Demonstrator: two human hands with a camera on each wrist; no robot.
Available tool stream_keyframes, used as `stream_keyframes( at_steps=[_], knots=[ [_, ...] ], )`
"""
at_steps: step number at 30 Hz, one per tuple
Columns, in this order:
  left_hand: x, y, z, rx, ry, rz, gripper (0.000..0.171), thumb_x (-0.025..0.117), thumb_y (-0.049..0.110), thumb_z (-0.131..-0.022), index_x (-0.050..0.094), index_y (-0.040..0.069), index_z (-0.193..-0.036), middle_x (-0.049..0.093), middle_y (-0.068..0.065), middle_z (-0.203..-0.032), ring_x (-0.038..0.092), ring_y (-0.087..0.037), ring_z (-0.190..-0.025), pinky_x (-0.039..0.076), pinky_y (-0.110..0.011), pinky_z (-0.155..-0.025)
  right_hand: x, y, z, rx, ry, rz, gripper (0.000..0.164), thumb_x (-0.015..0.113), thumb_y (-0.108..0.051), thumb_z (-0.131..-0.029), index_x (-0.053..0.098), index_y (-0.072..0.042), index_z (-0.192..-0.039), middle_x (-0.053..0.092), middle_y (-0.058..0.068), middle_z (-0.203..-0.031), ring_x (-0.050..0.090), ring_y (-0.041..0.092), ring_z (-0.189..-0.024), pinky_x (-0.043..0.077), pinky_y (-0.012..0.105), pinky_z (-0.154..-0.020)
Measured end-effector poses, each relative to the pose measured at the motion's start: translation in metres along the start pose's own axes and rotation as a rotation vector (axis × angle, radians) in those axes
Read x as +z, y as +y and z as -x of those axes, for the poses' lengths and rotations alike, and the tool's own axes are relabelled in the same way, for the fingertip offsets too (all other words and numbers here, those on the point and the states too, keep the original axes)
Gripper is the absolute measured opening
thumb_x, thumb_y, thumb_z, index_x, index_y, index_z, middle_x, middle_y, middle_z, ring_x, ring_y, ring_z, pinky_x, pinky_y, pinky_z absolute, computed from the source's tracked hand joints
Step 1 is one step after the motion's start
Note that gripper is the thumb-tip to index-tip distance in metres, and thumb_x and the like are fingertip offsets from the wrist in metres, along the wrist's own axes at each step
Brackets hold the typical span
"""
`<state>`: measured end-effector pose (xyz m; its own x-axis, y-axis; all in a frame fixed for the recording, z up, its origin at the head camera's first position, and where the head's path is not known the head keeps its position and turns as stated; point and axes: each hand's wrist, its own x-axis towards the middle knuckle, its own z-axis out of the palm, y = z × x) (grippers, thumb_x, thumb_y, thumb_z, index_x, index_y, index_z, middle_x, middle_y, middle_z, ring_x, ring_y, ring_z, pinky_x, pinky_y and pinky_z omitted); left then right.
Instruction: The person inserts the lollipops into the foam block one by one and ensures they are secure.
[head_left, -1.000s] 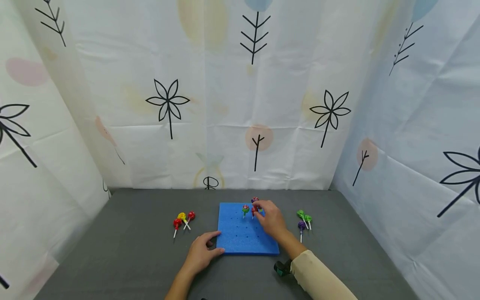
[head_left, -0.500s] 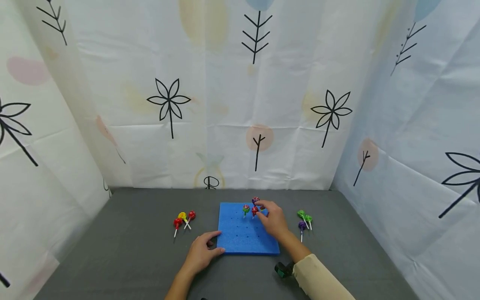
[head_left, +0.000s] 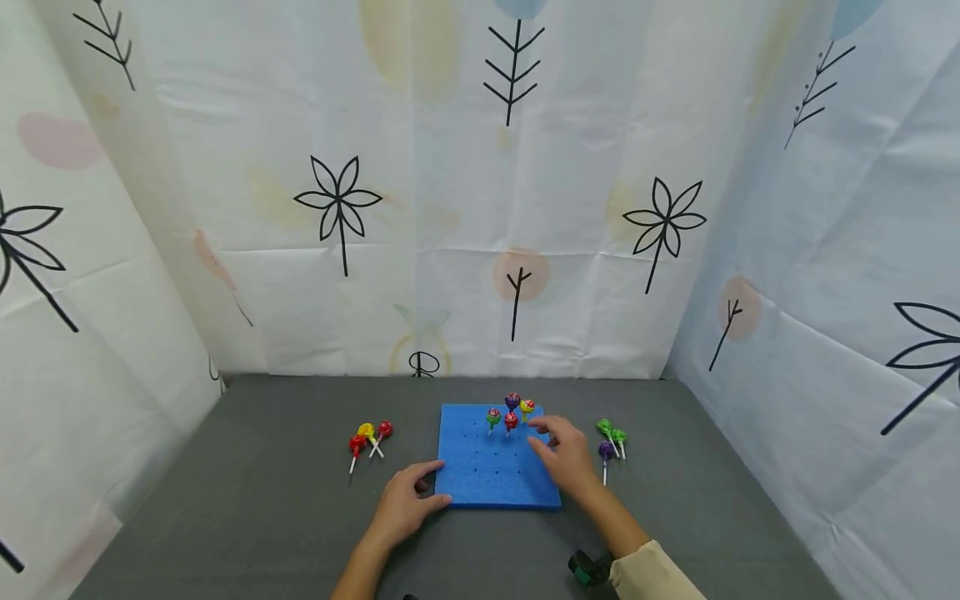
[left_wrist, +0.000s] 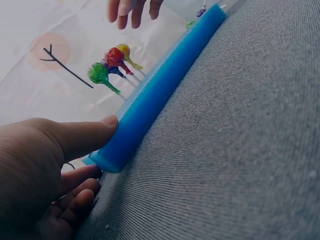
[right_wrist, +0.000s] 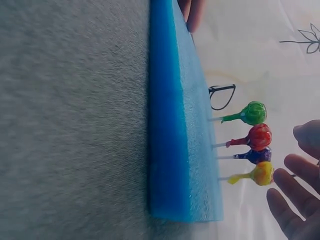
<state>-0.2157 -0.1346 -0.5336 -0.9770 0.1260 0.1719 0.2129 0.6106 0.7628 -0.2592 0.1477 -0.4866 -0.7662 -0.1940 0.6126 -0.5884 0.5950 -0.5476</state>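
Observation:
A blue foam board with rows of small holes lies on the table. In its far part stand a green lollipop, a red lollipop, a purple lollipop and a yellow lollipop, sticks down. My left hand rests against the board's left edge, thumb near the front corner. Just right of the yellow lollipop is my right hand, above the board's right side. Its fingers are spread and hold nothing; the right wrist view shows them apart from the yellow lollipop.
Left of the board lie two red lollipops and a yellow lollipop. To the right lie two green lollipops and a purple lollipop. Patterned cloth walls the grey table at the back and sides.
My right hand has let go of the yellow lollipop and drawn back to the right and nearer, leaving it upright in the board. My left hand has stayed at the board's edge.

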Motion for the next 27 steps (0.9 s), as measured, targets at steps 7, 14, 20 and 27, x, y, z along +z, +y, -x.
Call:
stream_keyframes(
  at_steps=[7,14,20,27],
  knots=[
    [-0.001,0.001,0.000,-0.025,-0.013,-0.008,0.052,0.081,0.030,-0.079,0.066,0.013,-0.125,0.062,-0.006,-0.117,0.056,-0.020,-0.093,0.045,-0.042,-0.078,-0.008,-0.006,0.013,0.064,0.011,-0.031,0.022,0.074,0.001,-0.084,0.070,-0.003,-0.104,0.067,0.010,-0.100,0.063,0.027,-0.088,0.053,0.044,-0.069],
    [0.000,0.003,0.000,-0.038,-0.023,-0.011,0.053,0.082,0.031,-0.079,0.065,0.014,-0.126,0.062,-0.006,-0.117,0.055,-0.020,-0.094,0.045,-0.042,-0.077,-0.019,-0.007,0.019,0.073,0.043,-0.031,0.023,0.074,0.001,-0.083,0.070,-0.004,-0.105,0.068,0.008,-0.100,0.064,0.028,-0.086,0.054,0.043,-0.068],
    [0.000,0.002,0.000,-0.036,-0.020,-0.007,0.053,0.082,0.031,-0.078,0.065,0.014,-0.126,0.062,-0.006,-0.118,0.055,-0.020,-0.094,0.045,-0.043,-0.077,-0.034,0.003,0.015,0.053,0.086,0.010,0.023,0.074,0.001,-0.083,0.070,-0.003,-0.105,0.068,0.012,-0.097,0.064,0.026,-0.081,0.053,0.044,-0.067],
    [0.001,0.001,0.000,-0.035,-0.022,-0.015,0.053,0.082,0.032,-0.078,0.065,0.014,-0.126,0.062,-0.006,-0.118,0.056,-0.020,-0.094,0.045,-0.043,-0.077,-0.056,0.017,0.008,0.058,0.162,-0.001,0.023,0.072,0.004,-0.083,0.069,0.001,-0.106,0.068,0.010,-0.095,0.064,0.027,-0.081,0.052,0.042,-0.066]
  ],
)
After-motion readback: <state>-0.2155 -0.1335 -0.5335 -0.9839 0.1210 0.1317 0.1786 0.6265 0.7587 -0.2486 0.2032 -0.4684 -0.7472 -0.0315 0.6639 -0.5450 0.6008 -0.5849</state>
